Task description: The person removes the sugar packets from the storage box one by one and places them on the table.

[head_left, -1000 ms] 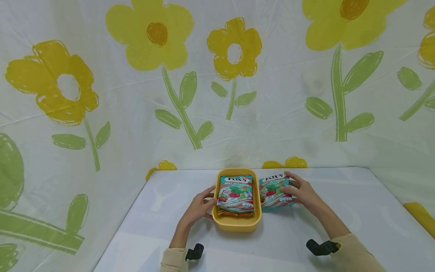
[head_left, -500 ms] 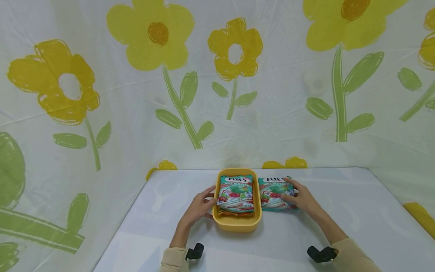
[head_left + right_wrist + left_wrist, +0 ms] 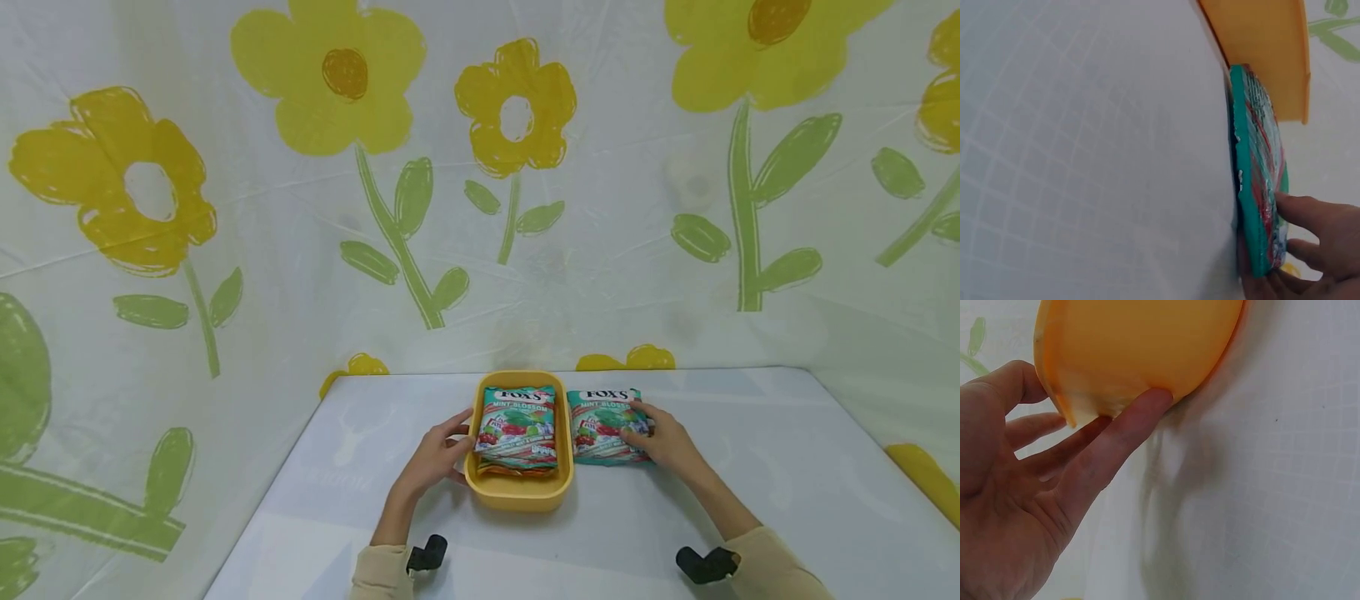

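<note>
A yellow plastic tub (image 3: 521,500) stands on the white table, holding a teal Fox's Mint Blossom candy bag (image 3: 516,429). Under that bag shows the edge of an orange packet (image 3: 516,471). The left hand (image 3: 429,457) grips the tub's left side; its thumb is at the rim and its fingers lie along the outer wall (image 3: 1135,350). Just right of the tub lies a second Mint Blossom candy bag (image 3: 596,429), flat and face up. The right hand (image 3: 671,437) pinches its right edge, thumb on top (image 3: 1297,209) and fingers reaching beneath.
The white table (image 3: 600,533) meets a white cloth backdrop (image 3: 615,292) printed with yellow flowers at its back edge. Black wrist devices (image 3: 705,565) sit near both sleeves. In the right wrist view the bag's end touches the tub wall (image 3: 1260,44).
The right-hand bag has gone from tilted to straight and flat beside the tub, with the right hand turning and lowering it. The left hand stays on the tub.
</note>
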A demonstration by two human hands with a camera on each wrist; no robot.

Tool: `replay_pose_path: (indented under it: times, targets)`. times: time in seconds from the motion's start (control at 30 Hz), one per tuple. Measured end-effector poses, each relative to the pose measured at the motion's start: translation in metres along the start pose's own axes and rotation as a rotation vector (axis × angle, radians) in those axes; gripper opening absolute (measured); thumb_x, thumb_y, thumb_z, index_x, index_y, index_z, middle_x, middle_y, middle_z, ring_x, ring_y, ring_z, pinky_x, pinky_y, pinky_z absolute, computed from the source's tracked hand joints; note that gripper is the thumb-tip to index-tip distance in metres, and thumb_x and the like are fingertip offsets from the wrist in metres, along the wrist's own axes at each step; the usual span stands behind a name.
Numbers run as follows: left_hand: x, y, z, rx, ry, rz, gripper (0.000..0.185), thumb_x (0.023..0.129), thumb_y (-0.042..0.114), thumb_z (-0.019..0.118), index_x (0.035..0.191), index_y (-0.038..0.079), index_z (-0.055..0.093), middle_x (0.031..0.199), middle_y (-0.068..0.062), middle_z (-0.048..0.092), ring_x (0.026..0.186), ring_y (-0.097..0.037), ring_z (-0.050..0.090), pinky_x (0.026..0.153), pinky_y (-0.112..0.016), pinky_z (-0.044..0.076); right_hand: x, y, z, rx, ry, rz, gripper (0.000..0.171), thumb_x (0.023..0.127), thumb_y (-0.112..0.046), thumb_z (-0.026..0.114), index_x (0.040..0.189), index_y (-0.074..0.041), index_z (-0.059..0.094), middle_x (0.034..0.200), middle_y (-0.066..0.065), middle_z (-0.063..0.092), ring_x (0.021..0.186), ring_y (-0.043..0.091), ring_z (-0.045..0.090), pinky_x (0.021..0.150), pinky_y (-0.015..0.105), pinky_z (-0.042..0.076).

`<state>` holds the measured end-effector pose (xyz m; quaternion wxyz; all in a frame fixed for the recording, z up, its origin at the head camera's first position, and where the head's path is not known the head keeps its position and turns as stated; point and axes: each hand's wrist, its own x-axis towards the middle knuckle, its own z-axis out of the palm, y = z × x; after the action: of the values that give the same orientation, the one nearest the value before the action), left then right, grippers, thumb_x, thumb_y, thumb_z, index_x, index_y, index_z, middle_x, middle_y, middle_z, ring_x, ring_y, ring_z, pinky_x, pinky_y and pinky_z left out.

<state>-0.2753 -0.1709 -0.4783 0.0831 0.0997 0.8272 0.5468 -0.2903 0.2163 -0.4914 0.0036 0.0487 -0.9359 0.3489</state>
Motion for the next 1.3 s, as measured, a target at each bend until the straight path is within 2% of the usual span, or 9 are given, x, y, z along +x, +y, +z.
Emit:
replay_pose_path:
  times: [0.13, 0.33, 0.57, 0.67, 0.97, 1.13, 1.3]
  targets:
    - [0.002, -0.005, -0.001, -0.009, -0.006, 0.0, 0.059, 0.096, 0.024, 0.058, 0.151, 0.016, 0.039, 0.138, -0.022, 0.053, 0.106, -0.029, 0.065, 0.058, -0.041, 0.062, 0.0, -0.001, 0.0, -0.051, 0.007, -0.023, 0.064, 0.093, -0.029, 0.066, 0.142, 0.006, 0.043, 0.14, 0.037, 0.045, 0.125, 0.056, 0.047, 0.097, 0.065, 0.048]
    - [0.0, -0.005, -0.001, -0.003, -0.018, 0.0, 0.06, 0.096, 0.026, 0.058, 0.152, 0.016, 0.038, 0.139, -0.022, 0.053, 0.107, -0.029, 0.065, 0.057, -0.039, 0.062, -0.004, -0.002, 0.002, -0.141, 0.022, -0.032, 0.06, 0.092, -0.033, 0.066, 0.137, 0.004, 0.05, 0.132, 0.035, 0.054, 0.119, 0.053, 0.053, 0.089, 0.063, 0.052]
    - [0.0, -0.005, -0.003, 0.002, -0.034, -0.009, 0.06, 0.096, 0.024, 0.056, 0.152, 0.019, 0.037, 0.139, -0.021, 0.053, 0.105, -0.026, 0.066, 0.058, -0.039, 0.063, -0.008, -0.004, 0.006, -0.268, 0.077, -0.088, 0.056, 0.093, -0.034, 0.065, 0.133, 0.005, 0.055, 0.112, 0.032, 0.064, 0.096, 0.041, 0.065, 0.071, 0.052, 0.058]
    - [0.0, -0.005, -0.003, 0.003, -0.037, -0.012, 0.06, 0.096, 0.025, 0.057, 0.152, 0.02, 0.037, 0.139, -0.021, 0.052, 0.105, -0.026, 0.065, 0.058, -0.039, 0.063, -0.009, -0.004, 0.007, -0.296, 0.096, -0.107, 0.056, 0.092, -0.035, 0.065, 0.131, 0.004, 0.057, 0.108, 0.031, 0.065, 0.092, 0.04, 0.065, 0.069, 0.052, 0.058]
    - [-0.001, -0.004, -0.002, -0.014, -0.027, -0.001, 0.06, 0.097, 0.026, 0.057, 0.153, 0.016, 0.036, 0.14, -0.023, 0.052, 0.108, -0.032, 0.064, 0.059, -0.043, 0.063, -0.012, 0.0, 0.008, -0.34, 0.109, -0.147, 0.054, 0.093, -0.035, 0.064, 0.131, 0.003, 0.057, 0.113, 0.032, 0.063, 0.1, 0.047, 0.062, 0.077, 0.059, 0.056]
    - [0.0, -0.002, -0.003, -0.012, -0.014, -0.003, 0.06, 0.097, 0.025, 0.057, 0.153, 0.016, 0.036, 0.139, -0.021, 0.053, 0.109, -0.033, 0.064, 0.058, -0.042, 0.062, -0.012, -0.003, 0.004, -0.351, 0.068, -0.165, 0.054, 0.094, -0.034, 0.062, 0.132, 0.004, 0.055, 0.115, 0.033, 0.062, 0.101, 0.048, 0.061, 0.078, 0.06, 0.056]
    - [0.0, -0.002, -0.002, -0.025, -0.024, 0.018, 0.059, 0.098, 0.023, 0.057, 0.153, 0.015, 0.036, 0.139, -0.023, 0.052, 0.11, -0.034, 0.064, 0.057, -0.043, 0.062, -0.011, -0.007, 0.001, -0.385, 0.009, -0.136, 0.054, 0.095, -0.033, 0.06, 0.134, 0.004, 0.052, 0.116, 0.034, 0.06, 0.102, 0.049, 0.06, 0.075, 0.061, 0.056]
